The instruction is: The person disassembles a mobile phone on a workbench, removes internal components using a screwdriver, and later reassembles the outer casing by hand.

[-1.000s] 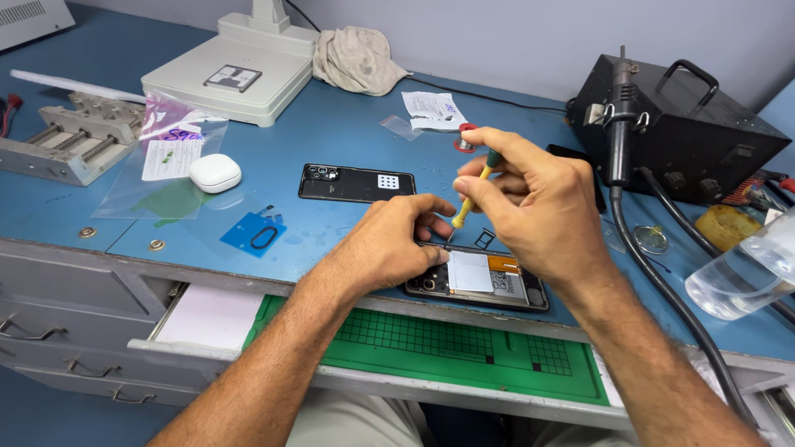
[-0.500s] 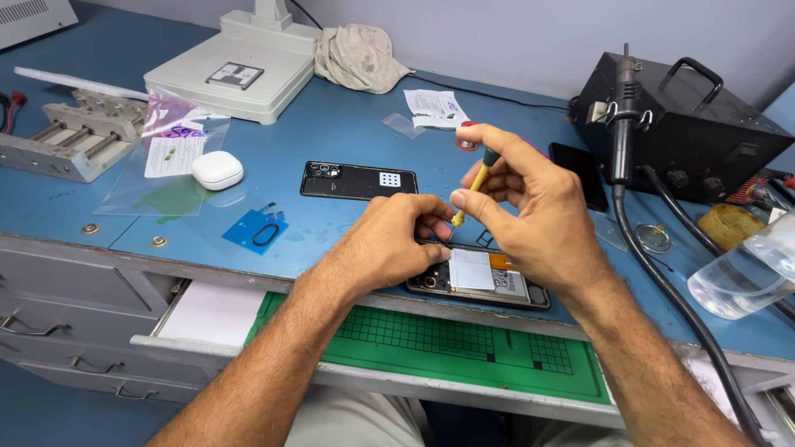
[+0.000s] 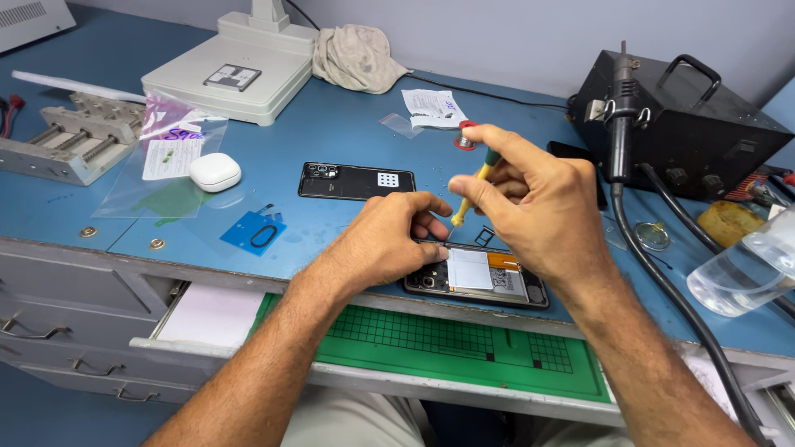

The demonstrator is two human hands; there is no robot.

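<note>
Yellow screwdriver (image 3: 469,192) pinched in right hand (image 3: 538,207); left hand (image 3: 385,244) presses opened phone (image 3: 489,277).

Both my forearms enter from the lower edge and converge toward centre. My left hand (image 3: 383,245) lies palm down, wrist low, fingers curled forward and thumb pointing right, fingertips pressed downward. My right hand (image 3: 534,205) sits higher, wrist raised and bent, knuckles toward me. Its thumb and forefinger are pinched together, forefinger extended left, remaining fingers folded beneath. The two hands are close together, nearly touching at the fingertips.
</note>
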